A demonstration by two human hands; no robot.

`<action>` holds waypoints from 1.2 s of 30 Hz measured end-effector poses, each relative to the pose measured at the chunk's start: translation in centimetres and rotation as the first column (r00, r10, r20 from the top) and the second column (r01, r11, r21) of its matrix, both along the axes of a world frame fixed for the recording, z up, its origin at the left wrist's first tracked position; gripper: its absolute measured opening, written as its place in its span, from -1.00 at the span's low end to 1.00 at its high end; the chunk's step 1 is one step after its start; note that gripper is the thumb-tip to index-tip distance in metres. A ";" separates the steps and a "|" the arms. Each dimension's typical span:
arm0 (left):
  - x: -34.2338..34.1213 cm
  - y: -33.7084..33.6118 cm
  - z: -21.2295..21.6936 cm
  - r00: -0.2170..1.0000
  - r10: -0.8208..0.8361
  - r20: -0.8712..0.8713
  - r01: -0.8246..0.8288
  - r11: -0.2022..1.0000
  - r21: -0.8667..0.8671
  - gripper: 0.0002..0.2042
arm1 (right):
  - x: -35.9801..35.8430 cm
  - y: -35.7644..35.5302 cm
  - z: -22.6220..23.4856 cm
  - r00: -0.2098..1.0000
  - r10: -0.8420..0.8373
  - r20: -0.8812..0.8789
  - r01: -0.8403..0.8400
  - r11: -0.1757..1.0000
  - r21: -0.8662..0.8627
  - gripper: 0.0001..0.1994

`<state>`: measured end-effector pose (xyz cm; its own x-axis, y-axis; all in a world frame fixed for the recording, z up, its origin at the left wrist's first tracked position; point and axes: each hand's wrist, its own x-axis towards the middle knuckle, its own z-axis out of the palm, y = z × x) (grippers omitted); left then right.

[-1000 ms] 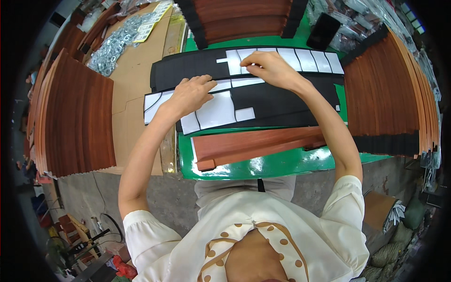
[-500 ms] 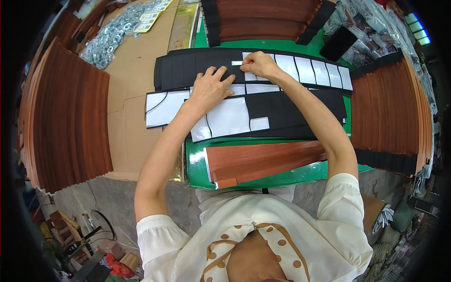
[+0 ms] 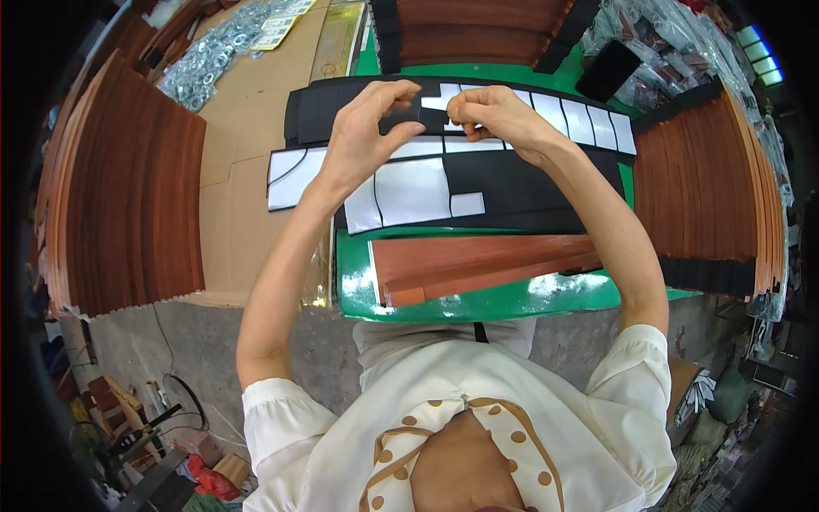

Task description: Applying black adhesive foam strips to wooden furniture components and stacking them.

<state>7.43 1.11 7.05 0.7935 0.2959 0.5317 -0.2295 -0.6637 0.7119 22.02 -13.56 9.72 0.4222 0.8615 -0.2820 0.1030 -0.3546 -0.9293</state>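
Black flat strips with white backing pieces [image 3: 580,124] lie in overlapping rows across the table. Over the far row my right hand [image 3: 495,118] is closed in a pinch on what looks like a small black piece [image 3: 434,116], largely covered by the fingers. Facing it, my left hand [image 3: 363,128] is raised above the same strips, thumb and fingers apart in a C-shape. Nearer to me are a large white-backed sheet [image 3: 414,189] and a small white rectangle [image 3: 467,204] on a black strip. A reddish-brown wood-grain panel [image 3: 486,263] lies along the near side.
Brown slat stacks stand left [image 3: 128,183], right [image 3: 695,171] and at the back [image 3: 473,34]. Clear bags of metal rings [image 3: 205,64] lie on cardboard [image 3: 243,128] at far left. A black phone [image 3: 607,70] rests by plastic-wrapped parts at far right. The table top [image 3: 358,286] is green.
My left hand has lifted off the strips and opened its fingers wider. The right hand has moved slightly right and nearer, still pinched. The whole view has shifted a little.
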 end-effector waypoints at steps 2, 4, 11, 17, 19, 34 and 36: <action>-1.4 -0.6 1.5 0.997 -0.066 0.044 0.062 0.994 0.087 -0.68 | -1.7 -1.5 1.5 0.997 0.029 -0.066 -0.029 1.000 0.006 -0.80; -2.9 -1.6 2.6 0.983 -0.140 0.115 0.117 0.974 0.192 -0.74 | -3.3 -2.8 2.7 0.987 0.050 -0.150 -0.049 0.999 0.012 -0.81; -7.9 -4.9 4.4 0.962 -0.208 0.177 0.109 0.886 0.452 -0.69 | -7.4 -7.1 3.9 0.977 0.089 -0.193 -0.073 0.993 0.090 -0.75; -11.0 -7.8 4.2 0.977 -0.160 0.139 0.109 0.940 0.323 -0.67 | -11.9 -9.8 3.4 0.769 -0.025 0.638 -0.266 0.896 0.356 -0.70; -11.9 -8.7 3.9 0.978 -0.150 0.142 0.105 0.954 0.281 -0.68 | -12.8 -10.1 2.4 0.679 -0.083 0.730 -0.336 0.848 0.410 -0.70; -17.0 -9.6 -1.9 0.981 0.041 -0.190 -0.096 0.952 -0.289 -0.65 | -16.5 -9.1 -1.2 0.720 -0.150 0.677 -0.209 0.884 0.418 -0.71; -16.8 -9.8 -2.0 0.979 0.032 -0.199 -0.095 0.944 -0.317 -0.68 | -16.7 -8.9 -1.6 0.734 -0.155 0.661 -0.194 0.885 0.423 -0.71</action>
<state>-9.39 -8.69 5.06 0.8437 0.4794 0.2415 -0.0352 -0.3995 0.9160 5.33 -22.48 8.15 0.3261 0.8209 0.4688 0.7494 0.0778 -0.6575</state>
